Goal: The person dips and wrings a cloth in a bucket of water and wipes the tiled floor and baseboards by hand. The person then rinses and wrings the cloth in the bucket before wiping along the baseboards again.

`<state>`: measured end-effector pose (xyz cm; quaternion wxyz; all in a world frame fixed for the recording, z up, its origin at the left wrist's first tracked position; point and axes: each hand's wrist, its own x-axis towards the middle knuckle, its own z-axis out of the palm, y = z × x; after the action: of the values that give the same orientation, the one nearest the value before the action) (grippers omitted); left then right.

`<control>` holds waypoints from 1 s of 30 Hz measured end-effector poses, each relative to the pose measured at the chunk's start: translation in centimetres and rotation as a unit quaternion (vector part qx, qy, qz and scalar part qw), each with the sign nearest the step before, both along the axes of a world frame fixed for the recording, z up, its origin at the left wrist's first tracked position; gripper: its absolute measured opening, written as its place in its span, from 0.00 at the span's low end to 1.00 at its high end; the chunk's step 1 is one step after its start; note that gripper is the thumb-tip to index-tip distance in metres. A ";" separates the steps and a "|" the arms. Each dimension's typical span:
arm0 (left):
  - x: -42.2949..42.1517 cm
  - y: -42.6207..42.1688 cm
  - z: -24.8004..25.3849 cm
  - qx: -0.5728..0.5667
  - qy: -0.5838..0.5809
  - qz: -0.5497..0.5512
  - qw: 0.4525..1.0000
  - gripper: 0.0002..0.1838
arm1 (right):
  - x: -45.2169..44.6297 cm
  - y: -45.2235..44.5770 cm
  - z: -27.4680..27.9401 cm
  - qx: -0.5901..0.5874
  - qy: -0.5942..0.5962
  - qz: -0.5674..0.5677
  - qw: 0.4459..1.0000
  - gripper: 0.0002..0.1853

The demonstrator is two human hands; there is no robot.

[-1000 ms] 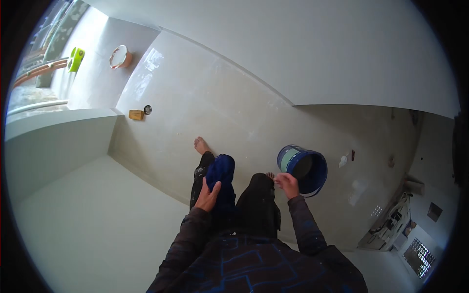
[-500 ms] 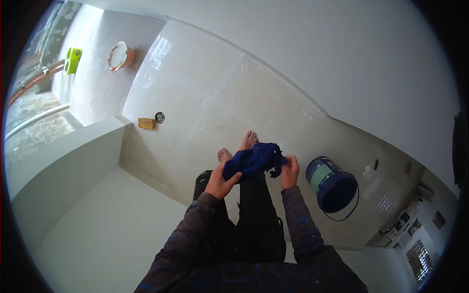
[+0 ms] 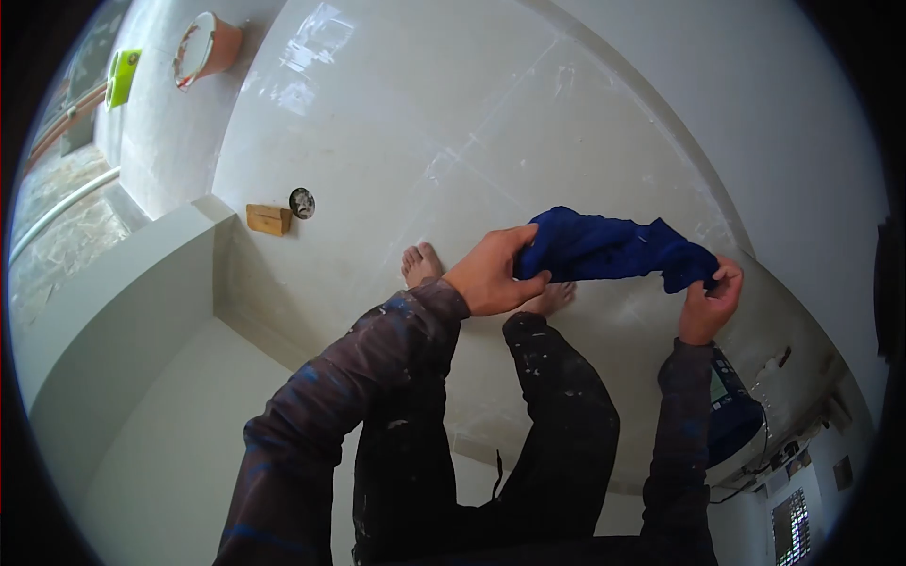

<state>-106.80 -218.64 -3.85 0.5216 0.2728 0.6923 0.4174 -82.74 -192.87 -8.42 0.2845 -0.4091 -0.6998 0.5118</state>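
A crumpled dark blue cloth (image 3: pixel 613 247) is stretched between my two hands, above the floor and partly over one bare foot. At its left end my left hand (image 3: pixel 495 274) grips it, with the thumb below and the fingers behind or above. The opposite end is pinched between the thumb and fingers of my right hand (image 3: pixel 713 302). The cloth sags a little in folds, and its right end looks ragged. What the cloth is cannot be made out further.
A dark blue paint bucket (image 3: pixel 736 415) stands at right, partly behind my right sleeve. On the floor at left lie a wooden block (image 3: pixel 268 219) and a round drain (image 3: pixel 302 203). An orange bucket (image 3: pixel 212 47) and a green object (image 3: pixel 123 77) are farther off. Walls flank the floor.
Both hands have moved up and to the right in view with the cloth, and it is now spread wider between them. The view has shifted, and my right sleeve now covers part of the blue bucket.
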 end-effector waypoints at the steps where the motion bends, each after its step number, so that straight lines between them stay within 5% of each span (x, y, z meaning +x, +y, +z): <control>1: -0.8 -0.4 -1.6 0.023 -0.040 0.025 0.999 0.16 | -0.8 0.5 -1.6 0.071 -0.004 0.005 0.997 0.16; 2: -1.6 -1.1 -3.4 0.024 -0.036 0.032 0.999 0.16 | -1.7 0.8 -3.7 0.146 -0.004 0.010 0.989 0.16; 6: -3.5 -3.5 -11.2 0.103 -0.005 -0.057 0.993 0.17 | -2.9 0.6 -12.0 0.145 -0.116 0.030 0.982 0.15; 8: -3.3 -6.0 -16.1 0.130 0.074 -0.084 0.985 0.15 | -4.8 -1.4 -15.1 0.277 -0.306 0.209 0.887 0.18; 13: -3.2 -11.2 -22.9 -0.023 0.104 -0.098 0.989 0.18 | -11.6 -14.1 -21.7 0.330 -0.202 0.470 0.793 0.32; 14: -3.1 -11.9 -23.3 -0.059 0.129 -0.005 0.990 0.19 | -12.0 -16.1 -24.1 0.361 -0.210 0.507 0.754 0.35; 18: -4.8 -14.5 -22.6 -0.097 0.208 0.266 0.936 0.20 | -14.7 -17.6 -25.1 0.357 -0.217 0.529 0.739 0.40; 20: -7.2 -16.8 -23.0 -0.106 0.230 0.294 0.922 0.20 | -16.0 -17.8 -25.0 0.303 -0.184 0.550 0.756 0.46; 24: -9.8 -17.9 -22.3 -0.114 0.206 0.405 0.883 0.16 | -19.8 -18.7 -26.6 0.398 -0.189 0.559 0.702 0.51; 30: -10.1 -17.8 -22.6 -0.107 0.215 0.431 0.870 0.16 | -32.2 -21.8 -27.6 0.461 -0.133 0.490 0.728 0.41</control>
<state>-116.88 -236.45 -26.50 0.1535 -0.0271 0.8765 0.4554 -114.97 -214.64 -35.98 0.0519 0.1085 -0.9836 0.1343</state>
